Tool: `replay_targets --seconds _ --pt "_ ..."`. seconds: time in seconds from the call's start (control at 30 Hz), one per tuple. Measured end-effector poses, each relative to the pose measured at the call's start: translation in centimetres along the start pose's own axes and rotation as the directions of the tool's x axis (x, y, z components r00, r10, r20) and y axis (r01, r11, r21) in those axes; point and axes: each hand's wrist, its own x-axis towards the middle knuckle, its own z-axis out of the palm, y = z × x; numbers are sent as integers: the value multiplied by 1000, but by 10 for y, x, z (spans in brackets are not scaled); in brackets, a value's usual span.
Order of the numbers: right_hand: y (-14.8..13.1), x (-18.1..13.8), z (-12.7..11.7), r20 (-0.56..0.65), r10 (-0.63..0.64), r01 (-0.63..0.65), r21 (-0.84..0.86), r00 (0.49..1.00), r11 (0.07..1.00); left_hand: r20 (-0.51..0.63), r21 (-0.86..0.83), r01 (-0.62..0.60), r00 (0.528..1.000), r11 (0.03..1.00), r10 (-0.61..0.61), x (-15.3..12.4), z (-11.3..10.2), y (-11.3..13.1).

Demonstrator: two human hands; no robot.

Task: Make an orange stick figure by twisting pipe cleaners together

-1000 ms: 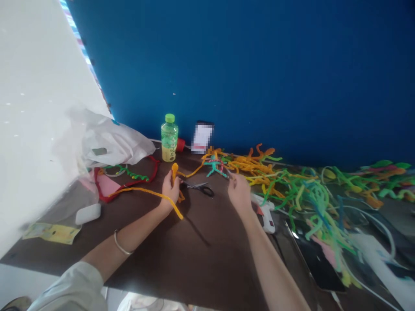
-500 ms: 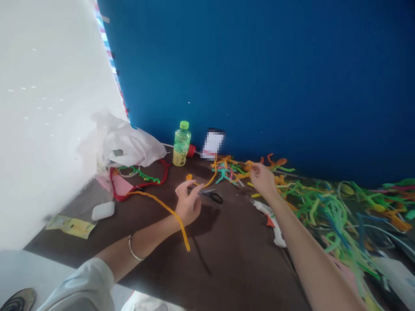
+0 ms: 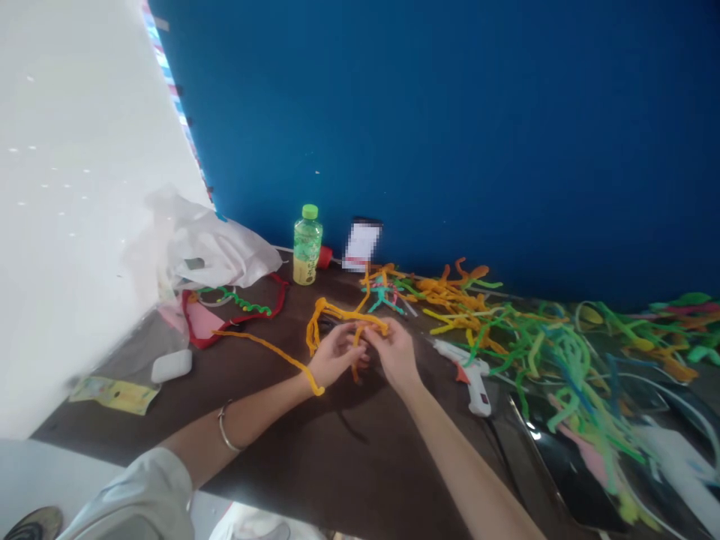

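Note:
My left hand (image 3: 335,355) and my right hand (image 3: 394,352) meet over the middle of the dark brown table (image 3: 315,457). Both pinch orange pipe cleaners (image 3: 328,313) that loop up between them. One long orange strand (image 3: 270,348) trails left from my left hand, across the table. The scissors seen earlier are hidden behind my hands.
A green-capped bottle (image 3: 307,245) stands at the back by the blue wall. A white plastic bag (image 3: 219,251), a red-edged pink shape (image 3: 209,321) and a white case (image 3: 172,365) lie left. A glue gun (image 3: 471,370) and a heap of pipe cleaners (image 3: 540,345) lie right.
My right hand came back from the orange pile at the right and joined my left hand, bringing an orange pipe cleaner. The left hand shifted slightly right.

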Motion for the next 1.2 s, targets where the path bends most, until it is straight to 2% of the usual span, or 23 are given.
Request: replay_targets --seconds 0.07,0.13,0.2,0.27,0.33,0.43,0.53,0.6,0.7,0.83,0.93,1.1,1.2 --pt "4 3 -1 46 -25 31 -125 999 992 -107 36 -31 994 999 34 4 -3 1" --pt "6 8 -7 68 -90 107 -313 994 944 -208 98 -102 971 990 121 8 -8 2" --pt "9 12 -15 102 -167 196 -553 981 810 -267 189 -127 948 974 175 10 -12 4" --pt "12 13 -21 197 -204 282 -721 959 633 -286 292 -96 940 952 183 10 -16 5" --pt "14 12 -25 297 -182 348 -789 937 507 -289 360 -79 938 930 191 10 -17 5" --pt "11 10 -27 373 -91 378 -838 923 394 -277 348 -96 940 933 200 9 -17 5" --pt "0 6 -25 359 47 332 -899 932 286 -234 270 -81 961 959 147 8 -15 4" --pt "-6 2 -21 307 89 282 -935 948 216 -208 251 -68 970 966 123 8 -14 3" --pt "-9 -3 -18 277 94 252 -943 956 217 -209 256 -48 972 966 104 9 -15 1" --pt "-8 -3 -28 413 117 364 -882 903 301 -216 279 -46 970 959 110 10 -17 1" --pt "-8 -4 -36 464 105 432 -871 879 232 -231 368 -96 954 925 191 8 -15 5" --pt "-5 -14 -26 380 40 375 -923 924 85 -283 496 -162 899 853 335 5 -13 12" --pt "-3 -24 -11 290 1 288 -950 957 116 -280 557 -156 890 816 361 3 -13 9"
